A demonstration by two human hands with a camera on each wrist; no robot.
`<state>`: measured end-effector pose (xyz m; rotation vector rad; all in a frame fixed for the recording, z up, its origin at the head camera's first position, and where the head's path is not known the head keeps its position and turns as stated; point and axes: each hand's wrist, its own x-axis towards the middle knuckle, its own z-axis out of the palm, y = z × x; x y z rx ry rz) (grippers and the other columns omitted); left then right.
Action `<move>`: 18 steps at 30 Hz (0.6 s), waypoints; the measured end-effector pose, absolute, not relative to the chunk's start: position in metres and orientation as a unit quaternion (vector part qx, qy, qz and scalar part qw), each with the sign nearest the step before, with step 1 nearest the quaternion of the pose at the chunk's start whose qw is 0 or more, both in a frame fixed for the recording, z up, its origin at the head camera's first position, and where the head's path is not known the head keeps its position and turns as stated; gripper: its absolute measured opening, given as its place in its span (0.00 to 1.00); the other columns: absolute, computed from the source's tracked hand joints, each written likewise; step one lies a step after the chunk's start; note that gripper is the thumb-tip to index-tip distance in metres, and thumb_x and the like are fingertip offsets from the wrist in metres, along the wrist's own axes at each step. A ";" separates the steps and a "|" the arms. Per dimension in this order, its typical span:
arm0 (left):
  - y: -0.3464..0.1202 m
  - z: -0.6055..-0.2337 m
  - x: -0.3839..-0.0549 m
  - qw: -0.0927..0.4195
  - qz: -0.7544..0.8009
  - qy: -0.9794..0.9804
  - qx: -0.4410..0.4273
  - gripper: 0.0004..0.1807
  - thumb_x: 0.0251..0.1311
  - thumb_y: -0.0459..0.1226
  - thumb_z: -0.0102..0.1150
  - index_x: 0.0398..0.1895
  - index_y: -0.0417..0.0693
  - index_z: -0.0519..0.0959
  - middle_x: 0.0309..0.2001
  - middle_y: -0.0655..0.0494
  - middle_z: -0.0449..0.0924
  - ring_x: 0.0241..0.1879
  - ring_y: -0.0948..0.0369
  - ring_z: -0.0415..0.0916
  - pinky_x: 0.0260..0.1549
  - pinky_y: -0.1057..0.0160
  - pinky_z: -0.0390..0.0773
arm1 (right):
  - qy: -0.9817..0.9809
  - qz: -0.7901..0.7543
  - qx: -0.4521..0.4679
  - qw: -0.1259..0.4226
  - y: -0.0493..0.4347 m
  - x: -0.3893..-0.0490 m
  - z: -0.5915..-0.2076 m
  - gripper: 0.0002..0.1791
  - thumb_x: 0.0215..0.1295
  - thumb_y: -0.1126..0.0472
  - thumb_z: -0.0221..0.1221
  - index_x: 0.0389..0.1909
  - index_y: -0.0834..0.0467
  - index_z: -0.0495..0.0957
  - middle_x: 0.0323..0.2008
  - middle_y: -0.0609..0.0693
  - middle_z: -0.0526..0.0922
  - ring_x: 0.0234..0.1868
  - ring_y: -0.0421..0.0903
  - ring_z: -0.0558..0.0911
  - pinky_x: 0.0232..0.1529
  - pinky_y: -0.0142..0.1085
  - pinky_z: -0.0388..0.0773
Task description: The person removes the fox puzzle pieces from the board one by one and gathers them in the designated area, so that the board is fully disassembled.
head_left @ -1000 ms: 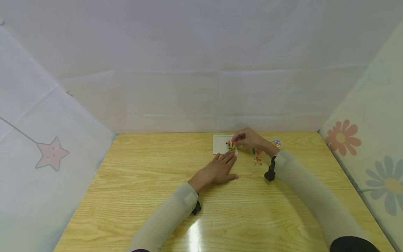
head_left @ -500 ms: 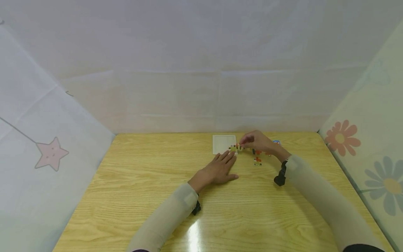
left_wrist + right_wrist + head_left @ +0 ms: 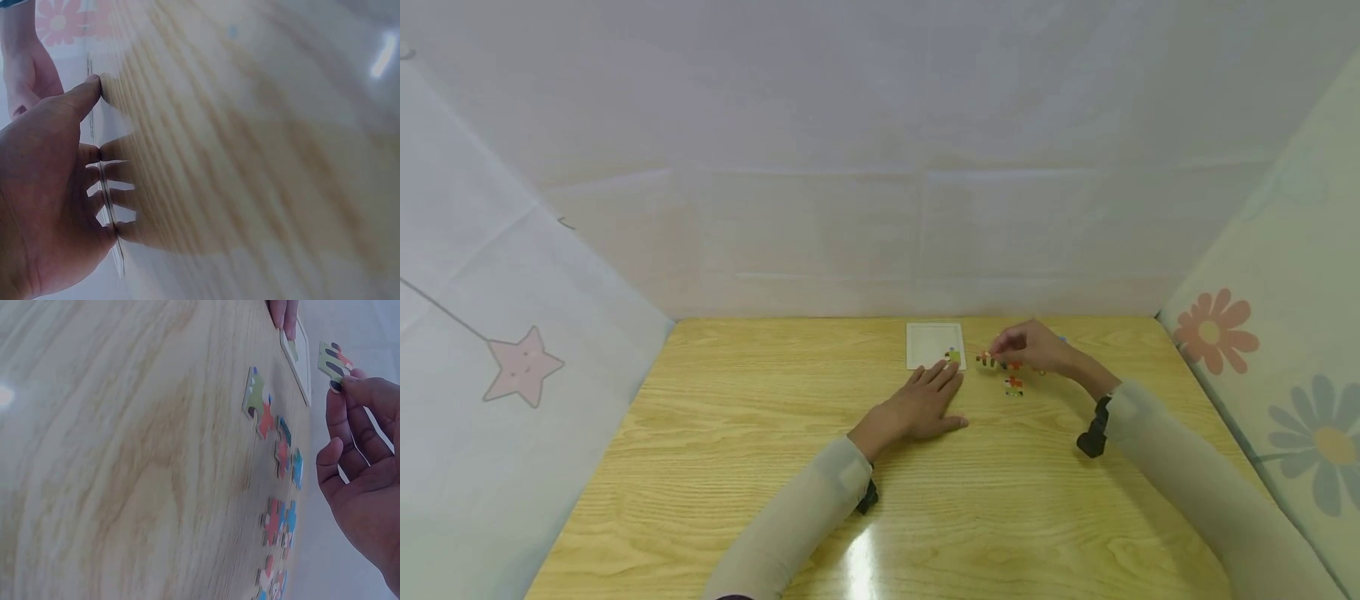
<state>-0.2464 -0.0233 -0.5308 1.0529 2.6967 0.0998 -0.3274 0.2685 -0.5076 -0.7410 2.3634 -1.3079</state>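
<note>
My right hand pinches a puzzle piece between thumb and forefinger, above the table just right of the tray. Green, red and dark oval patches show on that piece in the right wrist view. My left hand lies with straight fingers at the front edge of the white puzzle tray. A green puzzle piece sits in the tray's front right corner, close to those fingertips. Nearest to the right hand on the table is a green and red loose piece.
Several more loose puzzle pieces in red, blue and white lie in a group right of the tray, partly hidden by the right hand in the head view. The wooden table meets a white cloth backdrop behind the tray.
My right hand has drawn the pinched piece to the right, from over the tray's right side to beyond it. The left hand has stayed in place.
</note>
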 end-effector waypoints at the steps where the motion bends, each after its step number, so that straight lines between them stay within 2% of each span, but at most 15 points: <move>1: -0.023 -0.531 -0.246 0.121 0.034 0.924 0.362 0.47 0.80 0.66 0.38 0.88 0.48 0.44 0.88 0.50 0.35 0.86 0.50 0.33 0.82 0.44 0.45 | 0.830 -0.461 -0.260 0.173 0.271 -0.326 -0.508 0.08 0.75 0.64 0.66 0.48 0.61 0.88 0.48 0.59 0.89 0.49 0.61 0.87 0.49 0.53 0.86; 6: -0.023 -0.531 -0.245 0.114 0.030 0.924 0.365 0.47 0.79 0.66 0.39 0.88 0.47 0.45 0.88 0.50 0.37 0.86 0.50 0.35 0.82 0.44 0.47 | 0.830 -0.457 -0.265 0.178 0.280 -0.320 -0.510 0.08 0.75 0.64 0.65 0.49 0.62 0.88 0.48 0.59 0.89 0.49 0.57 0.88 0.50 0.52 0.86; 12: -0.022 -0.529 -0.244 0.110 0.033 0.925 0.362 0.47 0.79 0.65 0.40 0.88 0.47 0.46 0.88 0.50 0.38 0.86 0.50 0.36 0.82 0.44 0.47 | 0.833 -0.450 -0.275 0.169 0.291 -0.317 -0.516 0.08 0.74 0.63 0.67 0.48 0.61 0.89 0.47 0.57 0.90 0.46 0.51 0.88 0.45 0.44 0.86; 18: -0.021 -0.529 -0.244 0.114 0.034 0.926 0.359 0.47 0.79 0.65 0.40 0.88 0.48 0.46 0.88 0.50 0.37 0.86 0.51 0.36 0.82 0.44 0.47 | 0.830 -0.453 -0.278 0.168 0.303 -0.311 -0.519 0.07 0.74 0.65 0.66 0.48 0.61 0.89 0.49 0.59 0.90 0.49 0.47 0.89 0.49 0.41 0.87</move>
